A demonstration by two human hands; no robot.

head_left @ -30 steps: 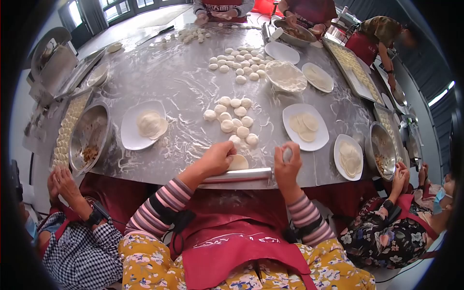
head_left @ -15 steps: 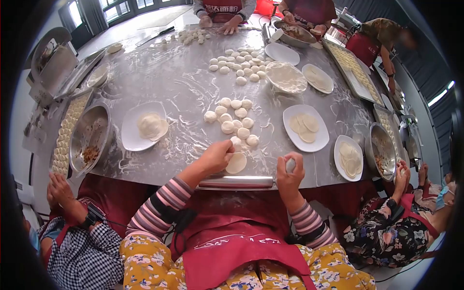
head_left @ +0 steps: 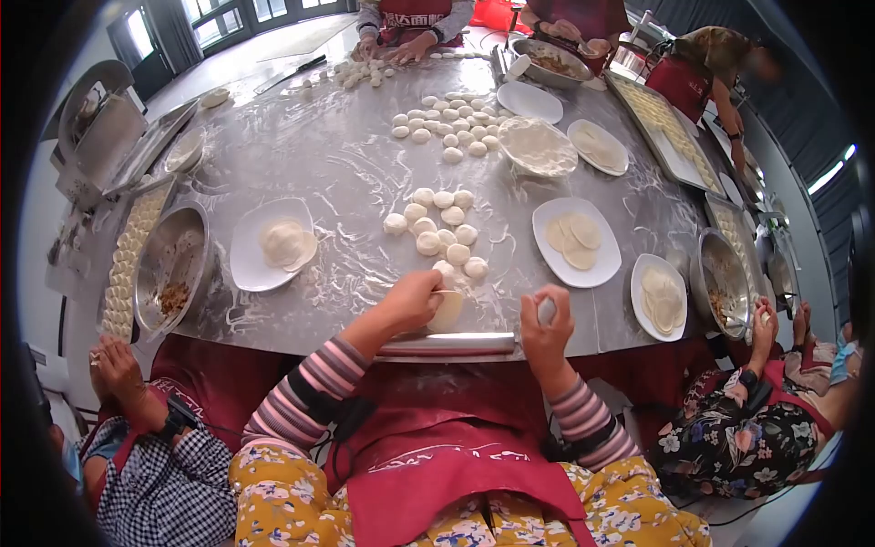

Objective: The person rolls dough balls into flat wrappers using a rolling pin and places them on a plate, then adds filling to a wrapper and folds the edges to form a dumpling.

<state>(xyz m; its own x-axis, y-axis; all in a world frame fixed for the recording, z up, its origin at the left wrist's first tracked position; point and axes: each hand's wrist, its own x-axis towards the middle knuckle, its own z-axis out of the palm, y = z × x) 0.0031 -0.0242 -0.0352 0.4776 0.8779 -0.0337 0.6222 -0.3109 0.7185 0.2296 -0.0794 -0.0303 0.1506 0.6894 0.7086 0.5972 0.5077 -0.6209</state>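
My left hand (head_left: 415, 299) is closed in a pinch on the left edge of a thin round dough wrapper (head_left: 445, 313) near the front of the table. The wrapper looks partly raised on that side. To its right, my right hand (head_left: 547, 335) is wrapped round what looks like a rolling pin (head_left: 546, 313); only its rounded grey end shows. A shiny metal bar (head_left: 451, 344) lies along the table edge between my hands. Just beyond the wrapper, several small floured dough pieces (head_left: 428, 242) form a loose cluster.
White plates of wrappers stand left (head_left: 244, 260) and right (head_left: 547, 251). Steel bowls with filling (head_left: 146, 305) flank the table, near trays of dumplings (head_left: 123, 264). More dough pieces (head_left: 452, 155) and a flour bowl (head_left: 538, 146) lie farther back. Co-workers sit close on both sides.
My left hand has lifted the wrapper's near-left edge and shifted slightly down. My right hand stays almost still. Across the table, a co-worker's hands have moved left over dough pieces.
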